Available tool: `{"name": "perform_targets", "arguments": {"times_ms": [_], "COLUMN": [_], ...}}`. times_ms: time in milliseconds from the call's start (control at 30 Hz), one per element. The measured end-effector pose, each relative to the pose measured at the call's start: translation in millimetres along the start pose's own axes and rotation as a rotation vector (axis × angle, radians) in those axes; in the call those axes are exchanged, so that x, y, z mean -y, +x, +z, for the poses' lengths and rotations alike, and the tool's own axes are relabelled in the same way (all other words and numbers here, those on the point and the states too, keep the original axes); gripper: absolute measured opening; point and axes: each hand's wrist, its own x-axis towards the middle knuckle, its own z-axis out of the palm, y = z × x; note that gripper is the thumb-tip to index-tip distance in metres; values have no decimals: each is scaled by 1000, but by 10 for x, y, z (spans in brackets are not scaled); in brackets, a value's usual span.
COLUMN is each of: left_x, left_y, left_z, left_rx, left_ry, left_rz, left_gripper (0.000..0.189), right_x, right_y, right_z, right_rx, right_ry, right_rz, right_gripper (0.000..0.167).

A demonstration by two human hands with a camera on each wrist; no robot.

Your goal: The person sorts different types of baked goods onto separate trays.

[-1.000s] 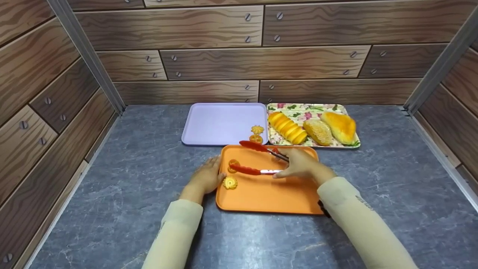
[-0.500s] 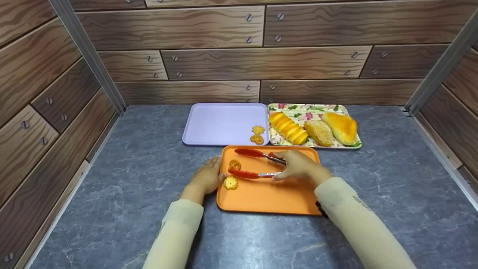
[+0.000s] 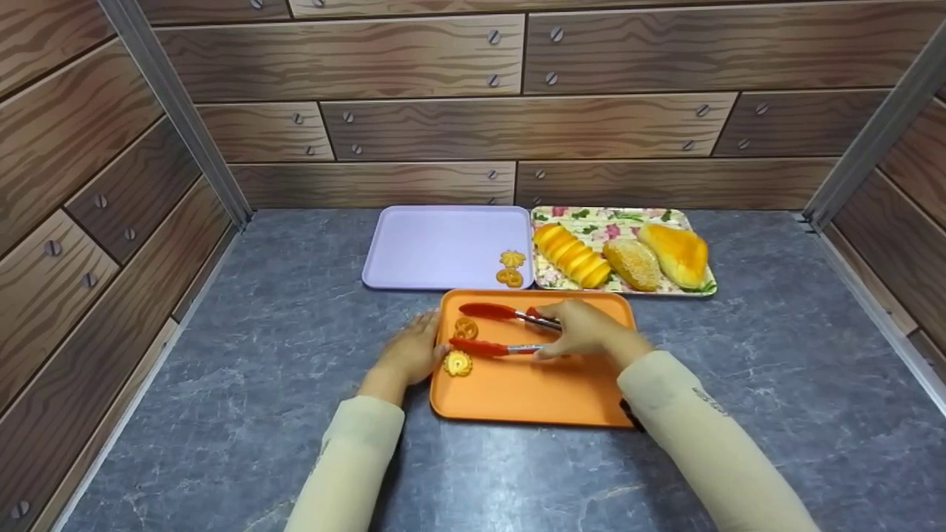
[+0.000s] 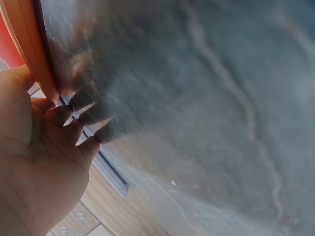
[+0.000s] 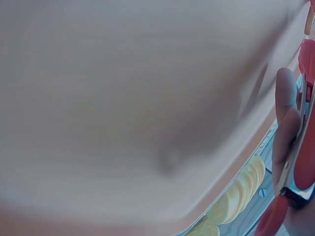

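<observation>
My right hand (image 3: pixel 584 329) holds red-tipped metal tongs (image 3: pixel 491 347), their arms spread, low over the orange tray (image 3: pixel 532 391). Between the two red tips sits a pretzel-shaped cookie (image 3: pixel 466 329). A pale round cookie (image 3: pixel 457 363) with a scalloped edge lies just in front of the near tip. My left hand (image 3: pixel 409 353) rests against the tray's left side, its thumb at the rim and its other fingers extended over the table. In the right wrist view the tongs (image 5: pixel 305 162) show at the right edge beside my fingers.
Behind the orange tray stands a lilac tray (image 3: pixel 443 247) with a flower-shaped cookie (image 3: pixel 511 258) and another pretzel-shaped cookie (image 3: pixel 509 278) in its near right corner. Beside it, a floral tray (image 3: pixel 643 216) bears a ridged loaf (image 3: pixel 573 256), a seeded bun (image 3: pixel 632 264) and a golden bread (image 3: pixel 676 255). Wood-patterned walls surround the table.
The tongs have come down and slightly nearer, so their tips now stand on either side of the pretzel-shaped cookie on the orange tray. My left hand has stayed at the tray's side.
</observation>
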Motion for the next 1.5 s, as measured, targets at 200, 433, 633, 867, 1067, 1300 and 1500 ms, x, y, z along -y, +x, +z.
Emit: {"name": "perform_targets", "arguments": {"times_ms": [200, 433, 633, 867, 1067, 1300, 1500], "left_x": [1, 15, 17, 25, 24, 17, 11], "left_y": [-2, -9, -13, 1, 9, 3, -1], "left_z": [-2, 2, -1, 4, 15, 23, 2], "left_rx": [6, 2, 4, 16, 12, 9, 6], "left_ry": [7, 15, 30, 30, 19, -8, 10], "left_rz": [-12, 0, 1, -5, -11, -16, 8], "left_gripper": [64, 63, 62, 63, 63, 63, 62], "right_x": [11, 0, -18, -8, 20, 59, 128], "right_y": [3, 0, 0, 29, 110, 202, 283], "right_z": [2, 8, 10, -50, -94, -111, -110], "right_rx": [3, -11, -19, -39, -123, -200, -248], "right_ry": [15, 5, 26, 122, 139, 107, 34], "right_rz": [22, -4, -4, 24, 75, 149, 154], "right_gripper": [77, 72, 59, 49, 45, 60, 43]}}
